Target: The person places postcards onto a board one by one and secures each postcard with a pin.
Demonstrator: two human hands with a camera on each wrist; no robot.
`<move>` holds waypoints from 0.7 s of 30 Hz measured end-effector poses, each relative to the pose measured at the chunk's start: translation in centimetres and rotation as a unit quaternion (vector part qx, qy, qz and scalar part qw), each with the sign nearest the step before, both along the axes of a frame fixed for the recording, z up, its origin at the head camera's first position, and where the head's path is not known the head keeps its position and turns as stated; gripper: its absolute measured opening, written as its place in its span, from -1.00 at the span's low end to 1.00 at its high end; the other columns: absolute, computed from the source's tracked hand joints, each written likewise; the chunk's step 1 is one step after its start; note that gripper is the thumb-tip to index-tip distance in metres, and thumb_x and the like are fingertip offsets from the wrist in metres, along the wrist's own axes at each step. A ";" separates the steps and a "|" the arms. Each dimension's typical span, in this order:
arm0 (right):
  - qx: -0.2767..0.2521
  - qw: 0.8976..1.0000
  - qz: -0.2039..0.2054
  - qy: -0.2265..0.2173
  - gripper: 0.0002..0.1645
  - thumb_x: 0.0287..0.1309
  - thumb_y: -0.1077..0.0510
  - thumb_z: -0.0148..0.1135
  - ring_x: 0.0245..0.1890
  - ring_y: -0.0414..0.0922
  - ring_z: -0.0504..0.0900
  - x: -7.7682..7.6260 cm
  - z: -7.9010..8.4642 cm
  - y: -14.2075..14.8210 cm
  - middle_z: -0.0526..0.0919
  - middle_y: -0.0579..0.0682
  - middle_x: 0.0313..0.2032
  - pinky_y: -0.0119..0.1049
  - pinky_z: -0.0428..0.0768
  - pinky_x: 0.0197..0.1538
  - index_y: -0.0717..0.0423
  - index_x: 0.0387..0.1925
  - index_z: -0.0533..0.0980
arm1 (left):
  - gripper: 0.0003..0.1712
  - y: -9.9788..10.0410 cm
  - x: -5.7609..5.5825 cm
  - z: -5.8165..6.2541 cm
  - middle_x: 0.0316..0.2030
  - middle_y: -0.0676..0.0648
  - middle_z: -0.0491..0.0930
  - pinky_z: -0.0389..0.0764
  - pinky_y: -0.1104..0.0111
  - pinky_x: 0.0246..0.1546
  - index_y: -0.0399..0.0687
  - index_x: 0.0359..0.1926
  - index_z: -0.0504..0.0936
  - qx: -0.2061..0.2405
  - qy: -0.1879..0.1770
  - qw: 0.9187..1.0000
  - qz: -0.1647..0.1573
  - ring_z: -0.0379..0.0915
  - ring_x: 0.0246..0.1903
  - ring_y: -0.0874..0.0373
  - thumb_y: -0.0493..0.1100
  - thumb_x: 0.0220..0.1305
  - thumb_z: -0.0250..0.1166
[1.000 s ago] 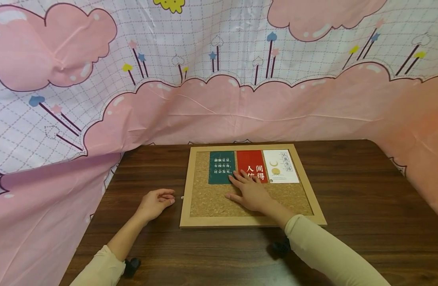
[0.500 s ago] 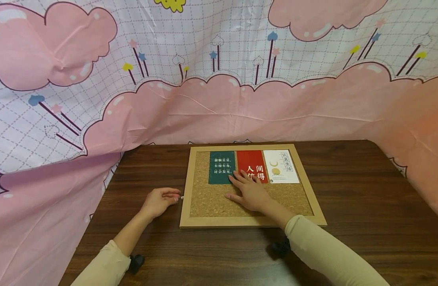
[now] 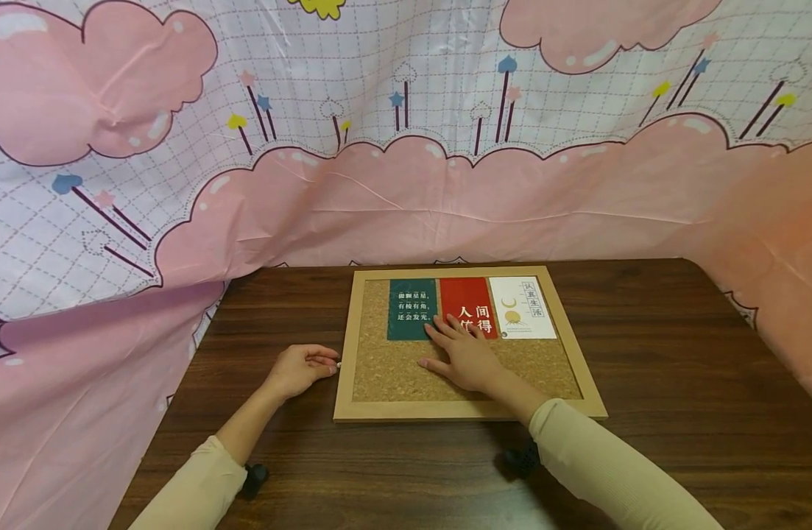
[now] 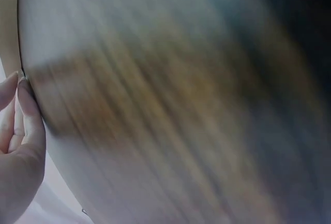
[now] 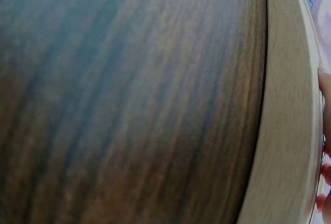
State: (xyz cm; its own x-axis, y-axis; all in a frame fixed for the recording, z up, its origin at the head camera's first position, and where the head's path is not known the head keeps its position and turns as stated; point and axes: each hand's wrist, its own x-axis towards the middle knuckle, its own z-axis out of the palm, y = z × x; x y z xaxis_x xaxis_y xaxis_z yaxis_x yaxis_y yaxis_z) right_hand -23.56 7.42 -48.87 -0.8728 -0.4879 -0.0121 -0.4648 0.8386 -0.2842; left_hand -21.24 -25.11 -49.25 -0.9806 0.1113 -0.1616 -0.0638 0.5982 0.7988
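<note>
A cork board (image 3: 406,372) in a light wooden frame lies flat on the table. Along its upper part are a green card (image 3: 406,291), a red card (image 3: 461,291) and a white card (image 3: 505,283), all with printed characters. My left hand (image 3: 298,372) is at the frame's left edge, thumb and forefinger pinching a small white pin (image 3: 339,364) there. In the left wrist view those fingertips meet around a tiny pale thing, mostly hidden. My right hand (image 3: 468,361) rests with spread fingers on the board, its fingertips over the lower edges of the green and red cards.
The dark wood table (image 3: 664,353) extends on both sides of the board. A pink and white printed curtain (image 3: 445,191) hangs behind it and along the sides. Black wrist mounts (image 3: 255,480) sit beneath both sleeves.
My left hand has moved right to the frame's edge, its fingers closing on the small white pin. The right hand and the cards have stayed in place.
</note>
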 end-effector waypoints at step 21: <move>-0.005 1.000 0.003 0.005 -0.12 0.27 -0.39 0.00 0.52 0.10 0.00 0.2 0.3 0.1 0.11 0.05 0.49 0.31 0.11 0.40 -0.06 0.47 0.15 | -0.77 0.2 0.0 -0.1 -0.27 -0.05 0.72 0.58 0.45 -0.30 -0.10 -0.13 0.72 0.011 -0.009 1.000 0.019 0.62 -0.35 0.28 -0.22 0.16 0.40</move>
State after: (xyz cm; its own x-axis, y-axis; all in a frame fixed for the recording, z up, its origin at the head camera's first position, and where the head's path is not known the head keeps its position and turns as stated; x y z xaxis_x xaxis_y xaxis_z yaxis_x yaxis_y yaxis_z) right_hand -23.37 7.52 -48.59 -0.8704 -0.4923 0.0018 -0.4718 0.8331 -0.2885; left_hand -21.21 -24.88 -49.39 -0.9812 0.0774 -0.1768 -0.1005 0.5773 0.8103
